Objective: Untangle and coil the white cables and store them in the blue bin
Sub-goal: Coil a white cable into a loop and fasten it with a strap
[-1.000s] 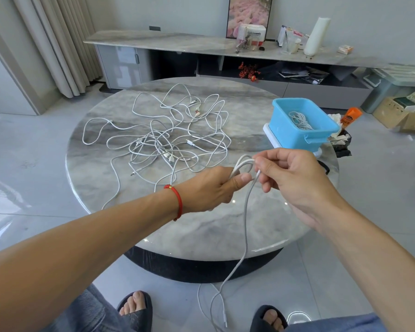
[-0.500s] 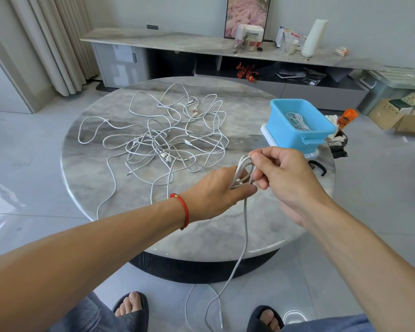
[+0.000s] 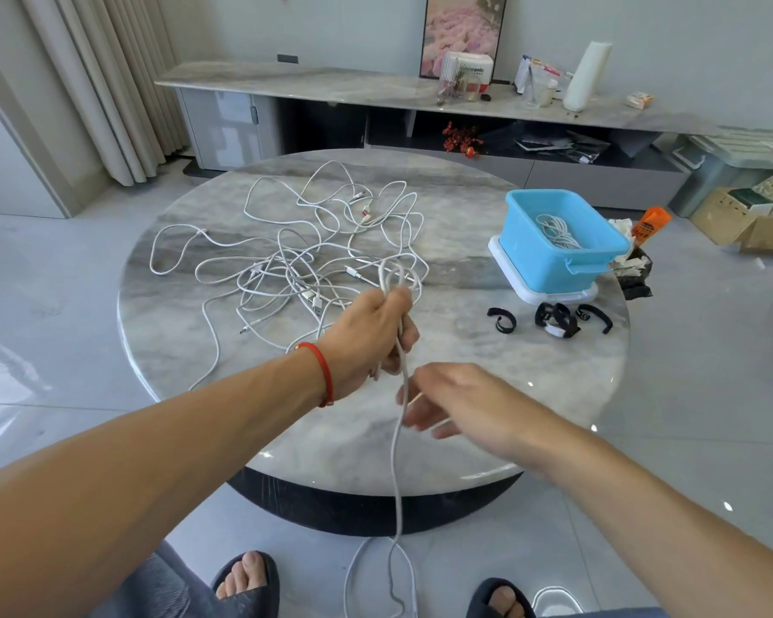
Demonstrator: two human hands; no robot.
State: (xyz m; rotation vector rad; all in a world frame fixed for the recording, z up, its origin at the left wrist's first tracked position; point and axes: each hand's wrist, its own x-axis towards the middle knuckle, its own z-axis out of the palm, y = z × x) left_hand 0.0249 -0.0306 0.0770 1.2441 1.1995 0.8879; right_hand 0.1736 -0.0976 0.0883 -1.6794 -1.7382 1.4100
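Left hand: fist clenched around a looped white cable, its tail hanging to the floor. Right hand: fingers loosely spread beside that tail, blurred, contact unclear. Bench: tangled white cables; blue bin at right containing one coil.

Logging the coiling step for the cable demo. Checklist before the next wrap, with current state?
1. Left hand grips the partial coil: ok.
2. Right hand has the cable's free run: cannot tell, blurred, fingers look spread near it.
3. Free run slack: ok, it hangs past the table edge to loops on the floor.
4. Free run clear of the tangled cables: cannot tell.
5. Blue bin open, with room: ok, one coiled cable inside.
6. Black straps near the bin: ok, untouched.
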